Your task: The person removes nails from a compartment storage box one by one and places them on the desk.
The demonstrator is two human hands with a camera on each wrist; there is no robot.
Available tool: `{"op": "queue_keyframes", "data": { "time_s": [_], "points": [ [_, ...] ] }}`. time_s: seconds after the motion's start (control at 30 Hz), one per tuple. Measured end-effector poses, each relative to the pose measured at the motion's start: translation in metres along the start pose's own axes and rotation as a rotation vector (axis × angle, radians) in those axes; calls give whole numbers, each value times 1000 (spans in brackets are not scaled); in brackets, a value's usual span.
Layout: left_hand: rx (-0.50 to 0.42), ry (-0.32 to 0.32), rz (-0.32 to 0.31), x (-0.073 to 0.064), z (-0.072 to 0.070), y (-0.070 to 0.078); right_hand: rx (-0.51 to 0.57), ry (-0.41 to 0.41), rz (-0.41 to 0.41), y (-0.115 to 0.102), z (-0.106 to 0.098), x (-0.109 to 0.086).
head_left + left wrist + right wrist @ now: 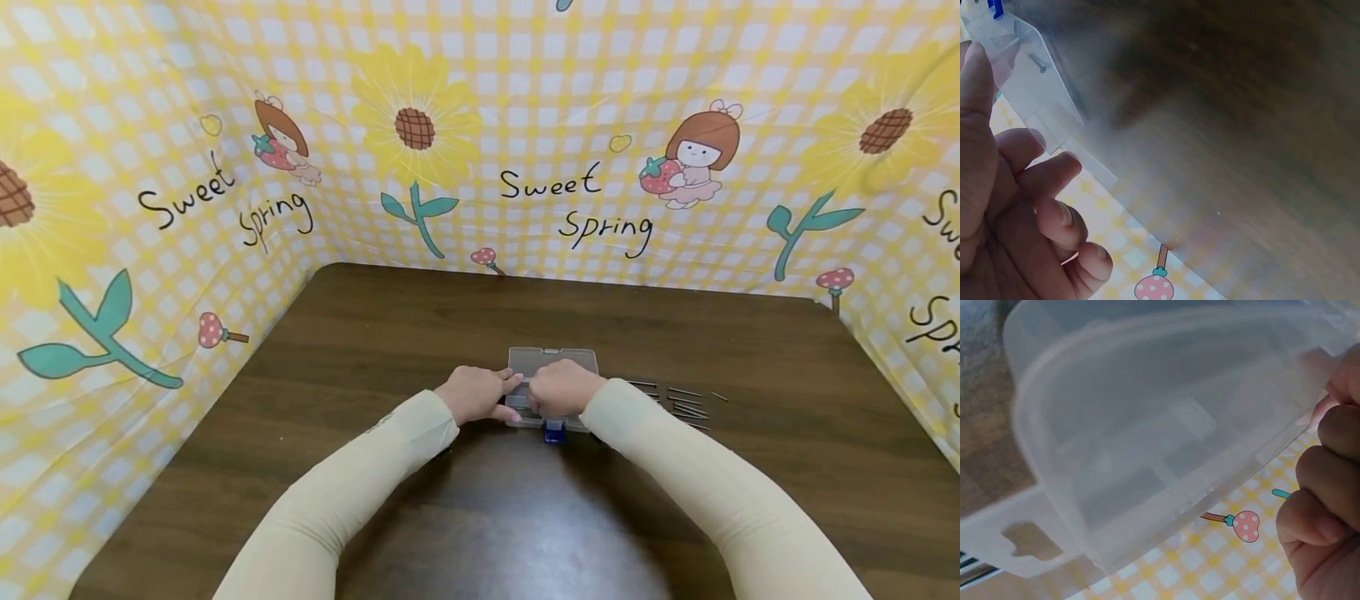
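A clear plastic compartment box (517, 414) lies on the table with its lid (532, 360) raised toward the back and a blue latch (555, 432) at the front. My left hand (474, 393) holds the box's left side, thumb near the front corner and a finger by the hinge. Over the compartments is my right hand (564, 388), its fingers curled and their tips reaching down inside. I cannot tell what those hidden tips hold. The left wrist view shows a small screw-like metal piece (1038, 62) through the clear plastic. Curled right fingers (1329, 481) show beside the box wall (1116, 425).
Several thin nail-like metal pieces (688, 408) lie loose on the brown table (390, 325), right of the box and partly behind the right sleeve (660, 433). A yellow checked cloth (480, 208) hangs along the table's back and sides.
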State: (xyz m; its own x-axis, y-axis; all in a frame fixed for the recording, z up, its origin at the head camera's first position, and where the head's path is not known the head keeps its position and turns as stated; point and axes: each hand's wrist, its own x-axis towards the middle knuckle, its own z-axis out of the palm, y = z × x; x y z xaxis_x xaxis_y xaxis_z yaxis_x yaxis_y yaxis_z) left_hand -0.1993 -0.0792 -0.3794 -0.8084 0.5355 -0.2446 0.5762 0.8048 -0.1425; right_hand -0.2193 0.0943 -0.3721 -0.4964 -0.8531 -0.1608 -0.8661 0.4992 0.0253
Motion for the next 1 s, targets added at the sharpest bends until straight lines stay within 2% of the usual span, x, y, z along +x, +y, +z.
{"op": "queue_keyframes", "data": {
  "time_s": [0.13,0.43,0.8,1.0],
  "points": [
    [25,3,-7,0,1,0,36,-39,-2,1,-2,2],
    [58,4,-9,2,-2,3,109,-73,-38,7,0,1],
    [63,20,2,0,-1,1,239,-84,-120,11,0,2],
    [70,-1,-4,-2,-4,1,293,-81,-162,15,1,3]
  ]
}}
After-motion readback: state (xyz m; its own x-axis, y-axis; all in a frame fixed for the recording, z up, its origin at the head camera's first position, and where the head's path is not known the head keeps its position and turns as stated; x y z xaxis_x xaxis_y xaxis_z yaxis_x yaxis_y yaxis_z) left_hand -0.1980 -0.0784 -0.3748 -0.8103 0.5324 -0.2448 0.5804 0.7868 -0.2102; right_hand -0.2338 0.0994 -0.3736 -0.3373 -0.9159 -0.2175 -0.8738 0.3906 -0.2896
